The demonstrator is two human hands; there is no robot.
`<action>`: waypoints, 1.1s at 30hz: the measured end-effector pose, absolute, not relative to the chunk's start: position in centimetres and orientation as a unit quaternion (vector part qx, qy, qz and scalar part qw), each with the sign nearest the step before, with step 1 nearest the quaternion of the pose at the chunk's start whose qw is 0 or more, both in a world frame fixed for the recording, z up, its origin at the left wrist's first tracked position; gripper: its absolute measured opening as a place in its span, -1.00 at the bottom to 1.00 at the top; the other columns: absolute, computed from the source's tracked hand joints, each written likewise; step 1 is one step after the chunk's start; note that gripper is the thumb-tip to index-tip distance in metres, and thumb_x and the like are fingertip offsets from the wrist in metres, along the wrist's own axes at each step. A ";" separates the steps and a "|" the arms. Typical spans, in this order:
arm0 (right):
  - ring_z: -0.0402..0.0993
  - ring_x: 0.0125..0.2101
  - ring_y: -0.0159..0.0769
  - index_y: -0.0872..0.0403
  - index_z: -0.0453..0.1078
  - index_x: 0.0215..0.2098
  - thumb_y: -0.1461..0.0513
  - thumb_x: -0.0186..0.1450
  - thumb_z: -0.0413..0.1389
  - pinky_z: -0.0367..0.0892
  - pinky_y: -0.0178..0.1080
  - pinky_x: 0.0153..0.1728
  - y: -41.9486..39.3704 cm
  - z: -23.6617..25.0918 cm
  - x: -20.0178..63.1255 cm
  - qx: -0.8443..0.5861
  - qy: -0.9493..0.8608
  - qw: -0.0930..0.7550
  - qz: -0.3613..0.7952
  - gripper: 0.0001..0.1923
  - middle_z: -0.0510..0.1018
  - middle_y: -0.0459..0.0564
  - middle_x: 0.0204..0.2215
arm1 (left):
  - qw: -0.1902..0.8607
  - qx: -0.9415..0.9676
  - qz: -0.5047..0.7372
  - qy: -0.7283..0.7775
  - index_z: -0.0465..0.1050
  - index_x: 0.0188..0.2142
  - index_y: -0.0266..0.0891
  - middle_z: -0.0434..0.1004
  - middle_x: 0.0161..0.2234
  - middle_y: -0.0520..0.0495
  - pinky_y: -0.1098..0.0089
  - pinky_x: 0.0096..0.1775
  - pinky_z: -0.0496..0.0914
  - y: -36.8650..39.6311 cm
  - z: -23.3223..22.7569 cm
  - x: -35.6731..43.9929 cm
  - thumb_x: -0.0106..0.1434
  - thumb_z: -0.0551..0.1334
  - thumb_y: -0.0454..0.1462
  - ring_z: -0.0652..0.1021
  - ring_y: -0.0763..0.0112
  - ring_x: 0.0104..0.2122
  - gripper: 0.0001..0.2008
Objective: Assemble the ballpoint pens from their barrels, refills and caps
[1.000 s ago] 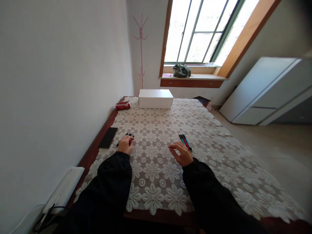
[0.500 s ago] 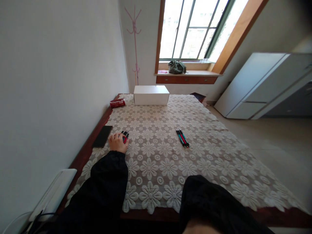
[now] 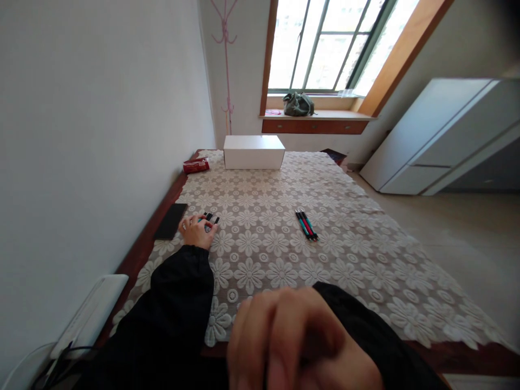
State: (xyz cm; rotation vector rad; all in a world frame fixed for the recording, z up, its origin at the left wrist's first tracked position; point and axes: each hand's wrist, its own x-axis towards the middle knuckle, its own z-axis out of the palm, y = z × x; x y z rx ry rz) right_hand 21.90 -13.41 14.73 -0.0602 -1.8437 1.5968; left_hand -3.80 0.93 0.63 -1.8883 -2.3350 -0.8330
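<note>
My left hand (image 3: 196,231) lies on the lace tablecloth (image 3: 284,260) near the table's left side. Its fingers are curled over a small bunch of pens (image 3: 209,219), whose black and teal ends stick out past the fingertips. My right hand (image 3: 292,338) is raised close to the camera, large and blurred, with bent fingers. I cannot make out anything in it. A second bunch of pens (image 3: 306,225), red, teal and black, lies untouched on the cloth at mid-table.
A black flat object (image 3: 170,221) lies at the table's left edge beside my left hand. A white box (image 3: 254,151) and a red packet (image 3: 195,165) sit at the far end. A white device (image 3: 91,317) stands by the wall; a white cabinet (image 3: 439,135) is on the right.
My right hand left the mid-table pens, drew back out of view, then rose close to the camera. My left hand stayed on the left bunch of pens.
</note>
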 end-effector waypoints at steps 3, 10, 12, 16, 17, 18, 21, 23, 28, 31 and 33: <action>0.54 -0.36 -0.25 -0.04 0.47 -0.16 0.03 0.36 0.15 0.44 -0.19 -0.28 -8.2 10.3 21.5 -0.182 -0.638 0.434 0.609 -0.79 0.61 -0.06 -0.39 | -0.072 -0.599 -0.358 -0.713 0.57 -0.41 -0.18 0.60 -0.07 -0.15 0.02 0.16 0.26 1.0 1.0 -3.1 0.20 0.34 -0.15 0.45 0.01 0.07 -0.84; 0.54 -0.23 -0.25 0.02 0.37 -0.01 -0.05 0.36 0.16 0.37 -0.23 -0.30 -2.4 0.9 22.1 -0.371 -0.682 0.370 0.510 -0.62 0.61 0.03 -0.18 | -0.535 -0.538 -0.458 -0.464 0.49 -0.24 -0.27 0.52 -0.45 -0.01 0.41 -0.47 0.38 -0.9 1.4 1.7 0.19 0.32 0.16 0.45 0.47 -0.55 -0.49; 0.55 -0.21 -0.25 0.02 0.32 0.06 -0.04 0.35 0.18 0.39 -0.22 -0.26 -2.3 0.1 22.1 -0.340 -0.685 0.369 0.529 -0.56 0.61 0.02 -0.17 | -0.578 -0.524 -0.466 -0.418 0.46 -0.26 -0.27 0.53 -0.44 -0.03 0.43 -0.45 0.41 -1.5 1.4 3.4 0.13 0.38 0.16 0.51 0.43 -0.50 -0.47; 0.40 -0.54 -0.38 0.03 0.29 -0.01 -0.06 0.38 0.11 0.27 -0.29 -0.45 -1.6 -0.9 23.0 -0.376 -0.674 0.362 0.522 -0.60 0.50 -0.18 -0.52 | -0.569 -0.539 -0.470 -0.406 0.44 -0.20 -0.26 0.58 -0.32 -0.10 0.39 -0.39 0.47 -1.7 1.1 4.5 0.15 0.41 0.07 0.57 0.35 -0.39 -0.52; 0.34 -0.58 -0.39 0.03 0.30 -0.03 -0.05 0.40 0.08 0.23 -0.31 -0.47 -1.3 -1.1 23.6 -0.393 -0.691 0.350 0.495 -0.64 0.45 -0.22 -0.57 | -0.544 -0.550 -0.475 -0.419 0.43 -0.16 -0.25 0.59 -0.26 -0.13 0.38 -0.37 0.48 -1.6 0.9 4.2 0.16 0.41 0.02 0.59 0.34 -0.35 -0.55; 0.30 -0.59 -0.40 0.02 0.30 -0.05 -0.02 0.41 0.06 0.19 -0.31 -0.49 -1.0 -1.3 24.2 -0.403 -0.716 0.332 0.464 -0.68 0.42 -0.24 -0.60 | -0.510 -0.564 -0.482 -0.436 0.42 -0.11 -0.24 0.59 -0.20 -0.15 0.37 -0.35 0.49 -1.4 0.7 3.8 0.16 0.42 -0.03 0.60 0.32 -0.31 -0.56; 0.30 -0.56 -0.36 0.02 0.37 -0.15 0.04 0.41 0.04 0.16 -0.29 -0.45 -0.1 -1.4 26.1 -0.425 -0.790 0.283 0.339 -0.76 0.43 -0.19 -0.57 | -0.371 -0.635 -0.483 -0.476 0.38 0.05 -0.17 0.57 -0.08 -0.16 0.30 -0.21 0.51 -1.0 0.0 2.2 0.15 0.42 -0.18 0.60 0.28 -0.19 -0.51; 0.40 -0.46 -0.29 0.03 0.42 -0.20 0.06 0.43 0.01 0.21 -0.26 -0.37 0.1 -1.4 26.9 -0.429 -0.822 0.258 0.273 -0.75 0.51 -0.09 -0.48 | -0.297 -0.709 -0.433 -0.471 0.43 0.00 -0.14 0.57 -0.08 -0.13 0.27 -0.13 0.49 -0.9 -0.3 1.5 0.15 0.40 -0.23 0.58 0.26 -0.14 -0.58; 0.50 -0.33 -0.20 0.03 0.45 -0.22 0.08 0.50 -0.11 0.24 -0.23 -0.28 -0.3 -1.6 26.8 -0.425 -0.864 0.180 0.199 -0.65 0.58 0.03 -0.35 | -0.251 -0.809 -0.300 -0.439 0.49 -0.27 -0.13 0.55 -0.28 -0.04 0.31 -0.14 0.44 -1.2 -0.6 1.5 0.32 0.24 -0.24 0.55 0.32 -0.28 -0.94; 0.48 -0.39 -0.22 0.04 0.43 -0.27 0.09 0.52 -0.13 0.19 -0.24 -0.33 -0.5 -1.9 26.5 -0.440 -0.875 0.125 0.159 -0.63 0.56 0.03 -0.41 | -0.247 -0.807 -0.286 -0.454 0.49 -0.23 -0.13 0.56 -0.26 -0.06 0.31 -0.14 0.43 -1.4 -0.6 1.9 0.39 0.16 -0.22 0.56 0.30 -0.25 -0.86; 0.47 -0.41 -0.24 0.04 0.42 -0.27 0.09 0.52 -0.12 0.17 -0.25 -0.34 -0.5 -2.0 26.4 -0.445 -0.878 0.107 0.139 -0.64 0.57 0.02 -0.41 | -0.249 -0.811 -0.276 -0.452 0.50 -0.19 -0.12 0.58 -0.24 -0.06 0.30 -0.12 0.43 -1.6 -0.6 2.0 0.39 0.14 -0.21 0.56 0.28 -0.22 -0.84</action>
